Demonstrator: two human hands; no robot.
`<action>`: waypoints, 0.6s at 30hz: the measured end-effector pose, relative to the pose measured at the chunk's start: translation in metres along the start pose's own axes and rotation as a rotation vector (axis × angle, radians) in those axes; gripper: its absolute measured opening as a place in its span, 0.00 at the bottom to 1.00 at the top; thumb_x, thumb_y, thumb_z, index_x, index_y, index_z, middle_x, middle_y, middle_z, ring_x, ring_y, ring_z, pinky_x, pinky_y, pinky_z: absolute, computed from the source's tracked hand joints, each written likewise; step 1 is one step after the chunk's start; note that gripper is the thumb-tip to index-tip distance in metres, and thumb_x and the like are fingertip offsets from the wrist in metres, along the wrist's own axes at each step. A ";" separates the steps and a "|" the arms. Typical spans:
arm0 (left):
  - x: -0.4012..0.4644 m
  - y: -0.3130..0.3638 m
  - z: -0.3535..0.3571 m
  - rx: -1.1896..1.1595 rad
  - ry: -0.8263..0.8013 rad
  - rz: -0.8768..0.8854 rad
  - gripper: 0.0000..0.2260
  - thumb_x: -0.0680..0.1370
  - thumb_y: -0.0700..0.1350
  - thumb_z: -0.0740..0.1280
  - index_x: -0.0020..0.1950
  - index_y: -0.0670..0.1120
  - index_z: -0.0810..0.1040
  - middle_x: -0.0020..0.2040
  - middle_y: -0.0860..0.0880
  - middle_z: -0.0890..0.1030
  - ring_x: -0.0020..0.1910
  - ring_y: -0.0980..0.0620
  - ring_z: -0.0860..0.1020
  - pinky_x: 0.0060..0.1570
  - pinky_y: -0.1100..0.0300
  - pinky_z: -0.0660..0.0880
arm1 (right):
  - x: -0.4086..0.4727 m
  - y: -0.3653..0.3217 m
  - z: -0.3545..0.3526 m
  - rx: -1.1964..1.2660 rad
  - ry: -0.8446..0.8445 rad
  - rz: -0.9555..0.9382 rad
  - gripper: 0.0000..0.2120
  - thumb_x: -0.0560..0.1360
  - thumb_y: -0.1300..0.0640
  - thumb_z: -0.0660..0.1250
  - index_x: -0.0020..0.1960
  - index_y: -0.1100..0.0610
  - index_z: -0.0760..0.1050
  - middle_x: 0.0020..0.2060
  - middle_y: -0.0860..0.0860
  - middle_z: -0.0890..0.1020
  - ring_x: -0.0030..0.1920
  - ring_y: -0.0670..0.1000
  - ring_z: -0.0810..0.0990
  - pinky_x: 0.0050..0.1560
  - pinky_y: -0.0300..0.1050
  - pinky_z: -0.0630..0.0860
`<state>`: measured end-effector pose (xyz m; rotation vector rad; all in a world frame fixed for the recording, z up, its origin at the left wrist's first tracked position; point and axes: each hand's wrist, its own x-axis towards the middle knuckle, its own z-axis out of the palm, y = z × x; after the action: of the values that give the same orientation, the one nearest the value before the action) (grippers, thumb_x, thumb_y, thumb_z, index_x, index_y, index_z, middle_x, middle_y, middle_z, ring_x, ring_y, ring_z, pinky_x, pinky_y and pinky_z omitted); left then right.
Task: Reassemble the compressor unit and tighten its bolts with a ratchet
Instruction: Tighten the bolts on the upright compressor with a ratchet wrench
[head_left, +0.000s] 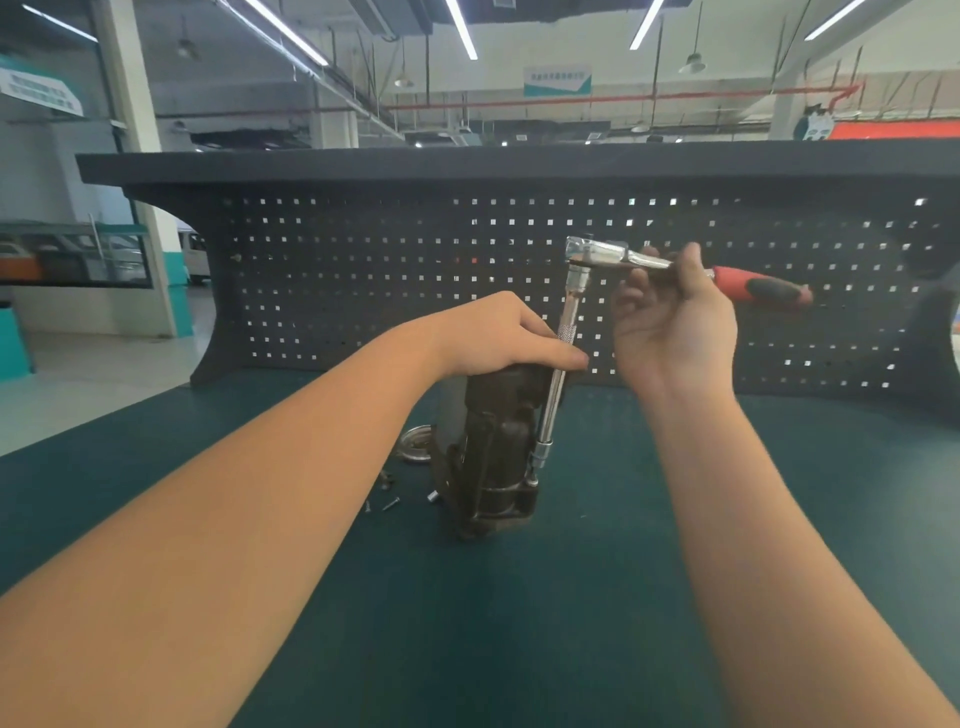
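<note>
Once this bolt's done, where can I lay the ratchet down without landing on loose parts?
Bare green mat lies right of the compressor, between it and the right forearm, and along the near edge. Crowded: left of the compressor base, where loose screws and a round metal disc lie.

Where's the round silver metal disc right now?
In the head view, the round silver metal disc lies on the green bench mat, just left of the upright dark compressor unit, behind the loose screws.

Head camera looks forward, perhaps slightly down, over bench (571, 597).
</note>
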<state>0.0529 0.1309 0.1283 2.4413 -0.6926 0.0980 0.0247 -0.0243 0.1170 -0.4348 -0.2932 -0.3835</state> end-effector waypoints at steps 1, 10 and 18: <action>-0.001 0.001 0.002 0.000 0.001 0.002 0.28 0.64 0.68 0.71 0.29 0.43 0.73 0.32 0.44 0.63 0.33 0.48 0.62 0.37 0.55 0.62 | 0.003 -0.003 -0.002 0.042 -0.031 0.076 0.09 0.83 0.58 0.58 0.44 0.58 0.70 0.29 0.49 0.81 0.27 0.46 0.74 0.27 0.35 0.70; -0.003 0.000 -0.004 0.003 -0.016 -0.008 0.26 0.63 0.72 0.70 0.42 0.51 0.86 0.35 0.49 0.70 0.33 0.53 0.69 0.43 0.57 0.69 | -0.010 0.009 0.008 -0.062 -0.012 -0.298 0.02 0.82 0.60 0.59 0.50 0.57 0.67 0.36 0.53 0.82 0.27 0.47 0.75 0.28 0.38 0.70; -0.003 0.002 -0.002 -0.015 -0.010 -0.008 0.24 0.59 0.74 0.68 0.37 0.55 0.85 0.38 0.49 0.72 0.35 0.51 0.69 0.43 0.54 0.69 | -0.044 0.029 0.027 -0.265 0.069 -0.699 0.06 0.81 0.64 0.59 0.48 0.55 0.65 0.40 0.55 0.81 0.33 0.61 0.80 0.33 0.46 0.79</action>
<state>0.0495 0.1320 0.1304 2.4318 -0.6854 0.0778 -0.0072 0.0249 0.1149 -0.5714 -0.3241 -1.1274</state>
